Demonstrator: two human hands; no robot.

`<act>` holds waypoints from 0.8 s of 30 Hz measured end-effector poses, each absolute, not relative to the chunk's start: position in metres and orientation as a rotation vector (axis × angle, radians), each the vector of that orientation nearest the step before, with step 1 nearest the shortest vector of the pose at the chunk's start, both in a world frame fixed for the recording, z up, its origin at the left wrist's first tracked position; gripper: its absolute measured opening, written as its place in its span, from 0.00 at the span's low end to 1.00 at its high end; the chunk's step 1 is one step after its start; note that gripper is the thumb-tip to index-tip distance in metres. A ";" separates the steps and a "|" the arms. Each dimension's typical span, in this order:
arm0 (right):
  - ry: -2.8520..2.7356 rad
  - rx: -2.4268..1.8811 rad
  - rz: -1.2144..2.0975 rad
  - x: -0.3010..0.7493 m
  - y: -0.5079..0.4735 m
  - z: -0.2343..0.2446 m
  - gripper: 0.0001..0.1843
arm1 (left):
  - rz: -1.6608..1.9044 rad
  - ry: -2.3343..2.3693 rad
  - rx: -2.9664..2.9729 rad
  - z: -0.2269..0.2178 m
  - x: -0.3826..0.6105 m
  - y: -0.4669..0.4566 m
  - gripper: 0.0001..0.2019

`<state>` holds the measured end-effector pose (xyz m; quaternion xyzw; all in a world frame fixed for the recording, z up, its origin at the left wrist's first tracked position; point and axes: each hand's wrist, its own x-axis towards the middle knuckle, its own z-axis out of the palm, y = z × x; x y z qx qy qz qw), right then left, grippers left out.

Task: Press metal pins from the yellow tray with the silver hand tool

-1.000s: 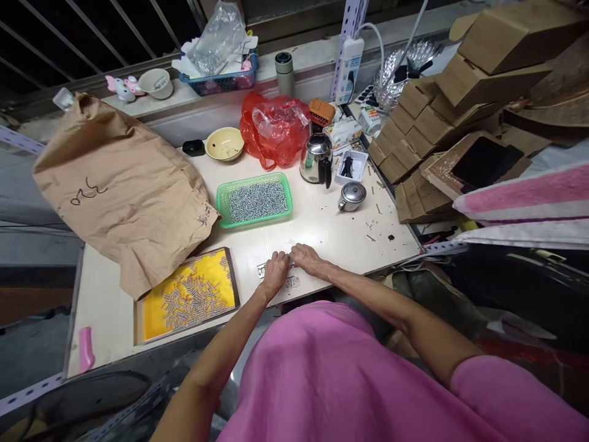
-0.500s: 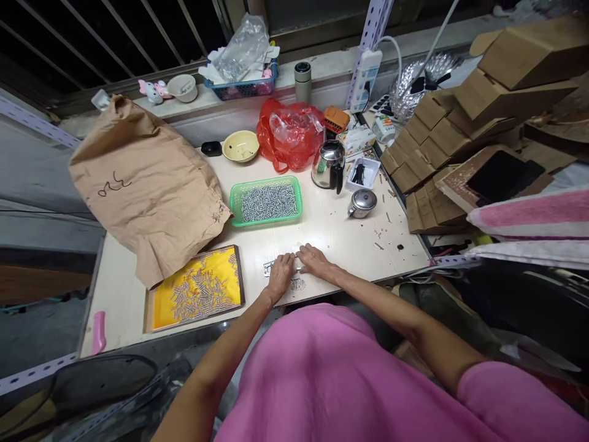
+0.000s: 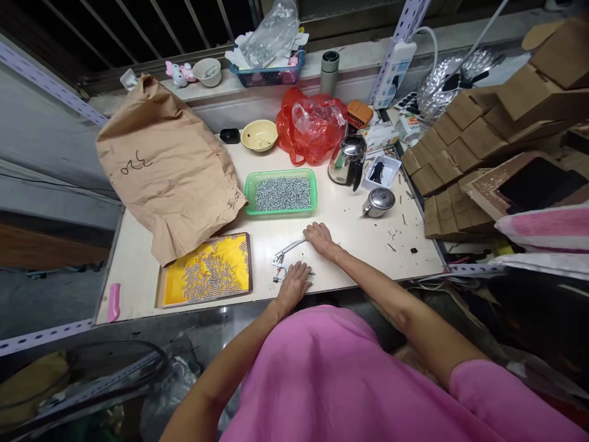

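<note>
My right hand (image 3: 319,238) is closed round the end of a grey lever (image 3: 293,245). The lever slants down and left to a small metal device (image 3: 278,260) lying on the worktable (image 3: 340,264). My left hand (image 3: 296,283) rests palm down just below the device, fingers stretched over some small shiny pieces that it partly covers. Left of it is a yellow-lined tray (image 3: 216,276) with many slim metal pins. Beyond my hands stands a green plastic basket (image 3: 281,209) full of short silvery metal pieces.
A large brown paper sack (image 3: 170,172) leans over the tray's back edge. A steel kettle (image 3: 348,159) and a small lidded metal pot (image 3: 379,202) stand right of the basket. Behind are a red plastic bag (image 3: 310,129) and yellow bowl (image 3: 259,135); cardboard boxes (image 3: 464,153) line the right.
My hands have moved apart: the right up and away with the lever end, the left down towards the table's front edge. The lever now stands out at an angle. The view has shifted.
</note>
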<state>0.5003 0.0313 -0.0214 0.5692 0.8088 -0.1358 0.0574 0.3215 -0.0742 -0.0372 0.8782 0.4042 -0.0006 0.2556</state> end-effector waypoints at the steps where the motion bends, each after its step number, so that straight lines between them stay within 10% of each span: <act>1: 2.470 1.707 -0.397 0.494 0.032 -0.018 0.15 | 0.013 1.097 2.374 -0.036 0.321 -0.075 0.22; 12: 2.993 0.858 -0.406 0.397 -0.015 -0.027 0.06 | 0.188 1.199 2.286 0.005 0.244 -0.100 0.15; 24: 2.986 1.631 -0.630 0.398 0.009 0.022 0.12 | 0.025 2.176 1.744 -0.013 0.182 -0.039 0.11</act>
